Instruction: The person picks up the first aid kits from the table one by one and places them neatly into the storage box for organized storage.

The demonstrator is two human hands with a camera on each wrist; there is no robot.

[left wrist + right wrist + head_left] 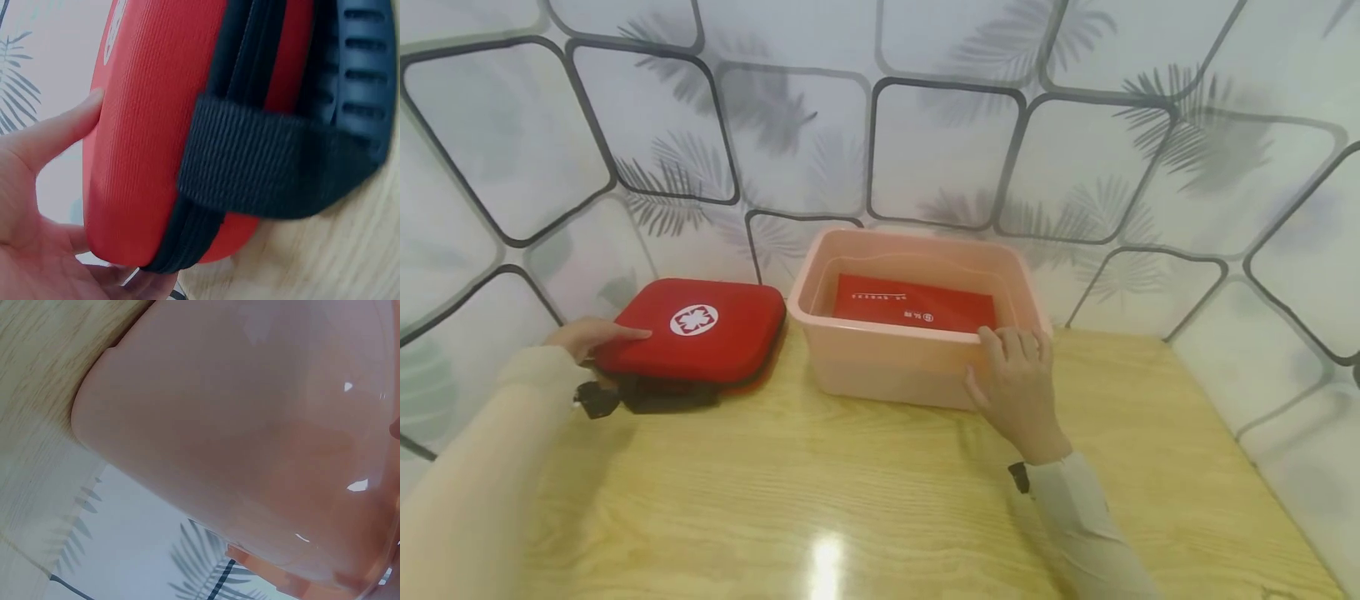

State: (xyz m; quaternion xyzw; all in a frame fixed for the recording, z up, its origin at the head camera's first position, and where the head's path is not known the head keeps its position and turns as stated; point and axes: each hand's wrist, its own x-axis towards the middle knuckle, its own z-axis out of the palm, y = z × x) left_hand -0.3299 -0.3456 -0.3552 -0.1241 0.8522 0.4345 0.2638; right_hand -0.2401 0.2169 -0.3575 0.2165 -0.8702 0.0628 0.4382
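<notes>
On the left of the table lies a red zippered first-aid case (730, 325) with a white round emblem and a black handle (369, 75). My left hand (587, 335) grips its left end, the thumb on the top face and the other fingers around the side and underneath. Beside the case stands a pink plastic bin (880, 367). My right hand (1018, 387) holds the bin's front rim near the right corner, fingers hooked over the edge and thumb against the outer wall. Inside the bin is a flat red item (917, 304) with white print.
The bin and case stand on a wood-grain table (850, 483), close to the patterned wall covering (940, 158) at the back. A black strap (250, 156) loops from the case's zipped edge to its handle.
</notes>
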